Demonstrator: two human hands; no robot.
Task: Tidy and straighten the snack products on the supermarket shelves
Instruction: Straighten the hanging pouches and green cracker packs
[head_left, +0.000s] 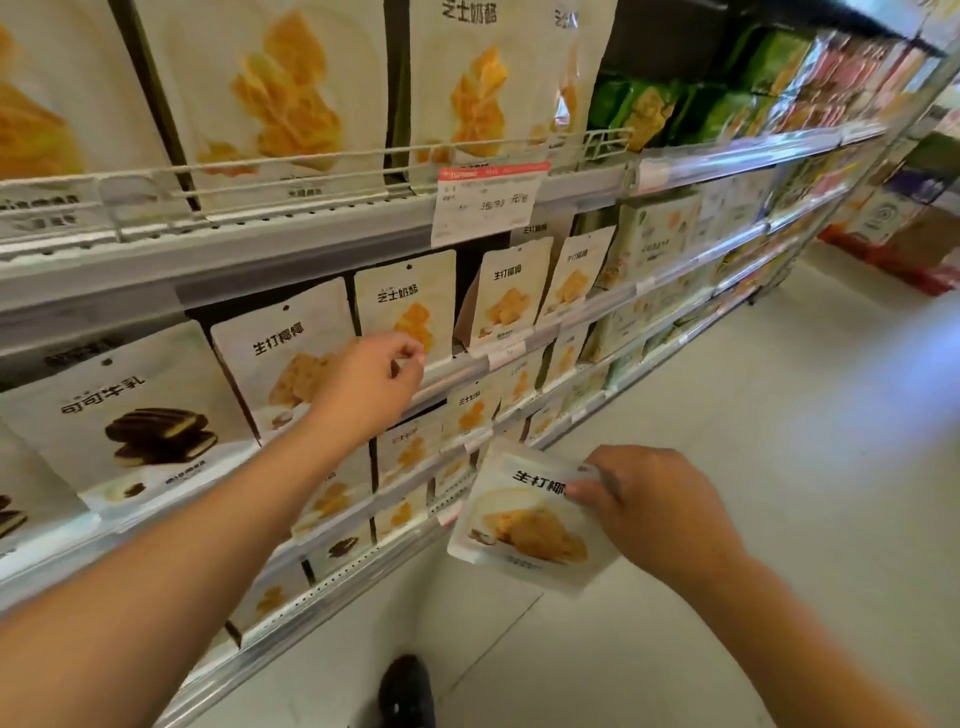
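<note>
Nearest the camera, a dark shoe (406, 691) stands on the pale floor (753, 467) beside the bottom shelf rail. Above it, the right hand (657, 501) holds a white snack pouch (524, 519) out in the aisle, clear of the shelving. Thumb and fingers are pinched closed on the pouch's upper right edge; the pouch hangs tilted, its printed face toward the camera.

The left hand (371, 379) reaches to the middle shelf (467, 371). Its fingers are curled, fingertips at the lower edge of a cream cheese-biscuit pouch (408, 301) standing upright there; whether they actually grip it cannot be determined.

Left of that pouch stand a coconut-biscuit pouch (283, 353) and a chocolate-sandwich pouch (124, 410), both upright. To its right, two smaller pouches (511, 293) lean slightly. A price tag (485, 202) hangs from the upper shelf edge. Further along, green bags (649, 106) fill the upper shelf, blurred.
</note>
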